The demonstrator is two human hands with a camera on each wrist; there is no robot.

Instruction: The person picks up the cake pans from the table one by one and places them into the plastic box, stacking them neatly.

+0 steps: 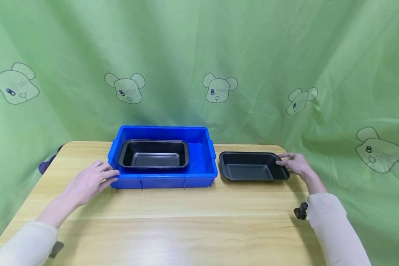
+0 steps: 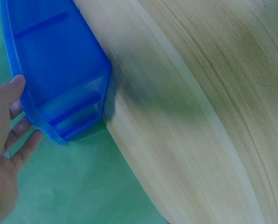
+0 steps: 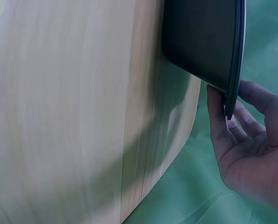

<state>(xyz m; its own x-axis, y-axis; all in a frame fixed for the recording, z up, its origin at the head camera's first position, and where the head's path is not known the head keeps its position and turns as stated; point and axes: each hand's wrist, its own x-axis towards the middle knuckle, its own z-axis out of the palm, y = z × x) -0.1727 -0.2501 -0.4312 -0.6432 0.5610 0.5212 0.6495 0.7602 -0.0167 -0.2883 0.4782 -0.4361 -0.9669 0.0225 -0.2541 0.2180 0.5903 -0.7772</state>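
A blue plastic bin [image 1: 163, 182] stands at the back of the table, and a black loaf pan [image 1: 156, 159] lies inside it, toward its left side. My left hand [image 1: 90, 180] is at the bin's front left corner. In the left wrist view its thumb lies on the bin's rim [image 2: 21, 100] while the other fingers are around the end. To the right of the bin is a second black loaf pan [image 1: 247, 171]. My right hand [image 1: 296, 163] grips this pan's right end, thumb over the rim and fingers beneath.
The wooden table [image 1: 186, 225] reaches forward from the bin. A green curtain [image 1: 173, 44] with printed bear heads hangs close behind and along both sides. Something dark purple [image 1: 44, 167] shows beyond the left table edge.
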